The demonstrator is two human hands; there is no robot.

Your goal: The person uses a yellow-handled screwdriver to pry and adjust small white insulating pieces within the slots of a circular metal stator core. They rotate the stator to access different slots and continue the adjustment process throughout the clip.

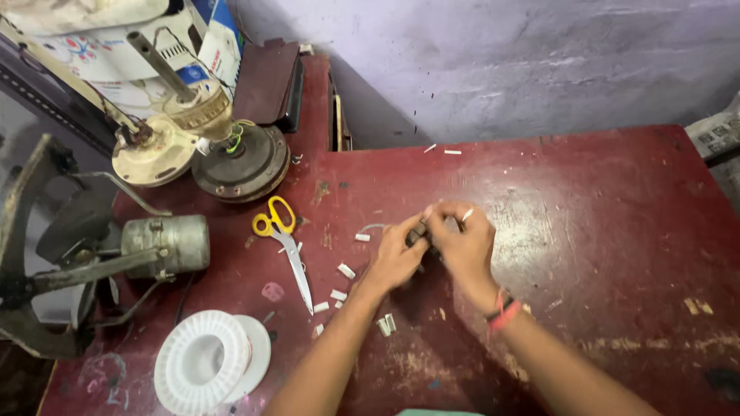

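Small dark part (pixel 422 231) pinched by fingers of both left hand (pixel 397 258) and right hand (pixel 465 243) above scratched red worktop (pixel 601 223); blue-white box (pixel 223 38) by purple wall (pixel 478 62).

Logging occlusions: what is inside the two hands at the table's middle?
A small dark part shows between the left hand and right hand. The fingers cover most of it, so its shape cannot be told.

The small dark object (pixel 420 233) pinched between both hands (pixel 435 246) is mostly hidden by fingers.
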